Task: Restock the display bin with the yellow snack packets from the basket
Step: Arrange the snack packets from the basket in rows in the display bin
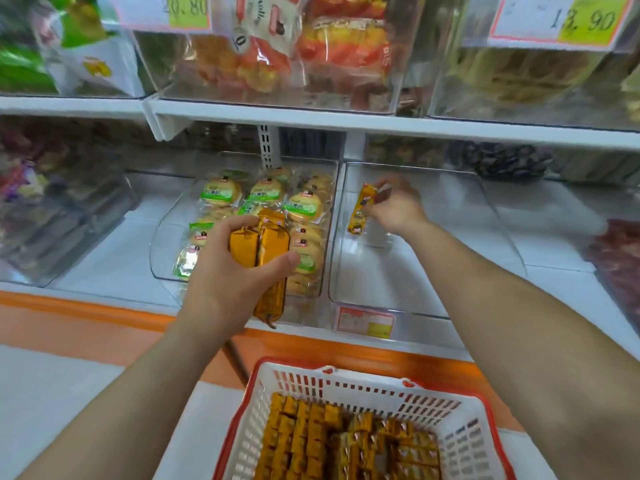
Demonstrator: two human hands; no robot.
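1. While it reaches forward into the clear display bin (363,271), the right hand (398,207) pinches one yellow packet (361,209) between thumb and curled fingertips, with the packet hanging nearly upright just left of the knuckles.
2. Below and around that hand the bin's floor shows bare white through the clear walls, and the held packet is the only one seen inside it.
3. Nearer the person than this hand, on the bin's front wall, sits a small red-and-yellow label (365,322), too blurred to read.
4. Well to the left of the right hand and lower, the left hand (221,282) grips a bundle of yellow packets (263,247): fingers wrap over the top, the thumb presses the right side, and one long packet hangs below the palm.
5. Behind the left hand stands a neighbouring bin (166,244) filled with round cakes (301,206) in clear wrappers with green labels.
6. Below both forearms, closest to the person, rests the white basket (346,370) with a red rim, holding a heap of packets (311,441) packed side by side.
7. Above both hands runs a white shelf (381,124) carrying more clear bins of snacks, and a price card (561,19) at upper right reads 13.90.
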